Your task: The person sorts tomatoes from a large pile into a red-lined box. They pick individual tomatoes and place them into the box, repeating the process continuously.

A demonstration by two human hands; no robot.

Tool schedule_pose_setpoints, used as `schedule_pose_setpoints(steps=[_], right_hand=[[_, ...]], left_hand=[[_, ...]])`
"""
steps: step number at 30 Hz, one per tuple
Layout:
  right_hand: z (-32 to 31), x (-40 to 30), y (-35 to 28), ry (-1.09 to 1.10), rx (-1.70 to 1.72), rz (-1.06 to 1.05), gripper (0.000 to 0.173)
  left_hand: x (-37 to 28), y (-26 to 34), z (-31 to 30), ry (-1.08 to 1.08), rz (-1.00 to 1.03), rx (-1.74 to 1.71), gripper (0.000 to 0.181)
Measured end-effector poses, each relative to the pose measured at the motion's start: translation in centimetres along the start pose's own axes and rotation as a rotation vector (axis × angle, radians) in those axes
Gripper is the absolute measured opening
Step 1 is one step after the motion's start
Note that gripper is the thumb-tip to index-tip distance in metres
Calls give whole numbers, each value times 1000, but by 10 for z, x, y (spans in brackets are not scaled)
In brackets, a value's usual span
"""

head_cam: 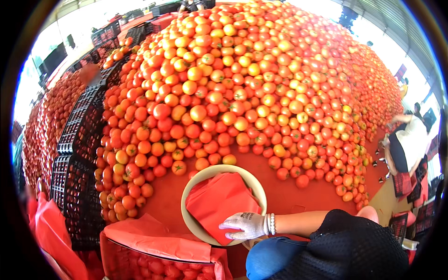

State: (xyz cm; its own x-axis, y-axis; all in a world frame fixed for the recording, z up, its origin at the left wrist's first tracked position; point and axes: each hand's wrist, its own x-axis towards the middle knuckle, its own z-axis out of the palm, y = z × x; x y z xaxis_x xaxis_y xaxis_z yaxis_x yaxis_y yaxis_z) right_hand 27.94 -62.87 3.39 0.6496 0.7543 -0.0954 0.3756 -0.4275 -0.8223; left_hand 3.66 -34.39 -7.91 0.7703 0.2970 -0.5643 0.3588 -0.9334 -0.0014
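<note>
My right hand [245, 224], in a pale knitted glove with dark print and a beaded bracelet at the wrist, lies palm down on a stack of red sheets [224, 201]. Its thumb and fingers are somewhat apart, with no sheet seen pinched between them. The stack sits in a round cream basin [186, 217] on a red ground covering [290, 196]. My left hand is out of view. Beyond the basin rises a large heap of red, orange and yellowish tomatoes [241, 94]. Near the lower left, a crate with a red liner [157, 241] holds tomatoes.
Black plastic crates [75, 133] form a row along the left, with more tomatoes [59, 108] behind them. Red sheeting [52, 227] hangs at the lower left. At right, a person [409, 143] bends beside lined crates [402, 183]; another person [191, 5] is at the far top.
</note>
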Motion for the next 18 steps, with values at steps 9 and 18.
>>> schedule_pose_setpoints(steps=[9, 18], right_hand=[[-35, -64, 13, 24, -190, 405, 45], [-149, -27, 185, 645, -318, 835, 52]], left_hand=[[5, -28, 24, -13, 37, -19, 32], [27, -92, 78, -82, 140, -166, 42]])
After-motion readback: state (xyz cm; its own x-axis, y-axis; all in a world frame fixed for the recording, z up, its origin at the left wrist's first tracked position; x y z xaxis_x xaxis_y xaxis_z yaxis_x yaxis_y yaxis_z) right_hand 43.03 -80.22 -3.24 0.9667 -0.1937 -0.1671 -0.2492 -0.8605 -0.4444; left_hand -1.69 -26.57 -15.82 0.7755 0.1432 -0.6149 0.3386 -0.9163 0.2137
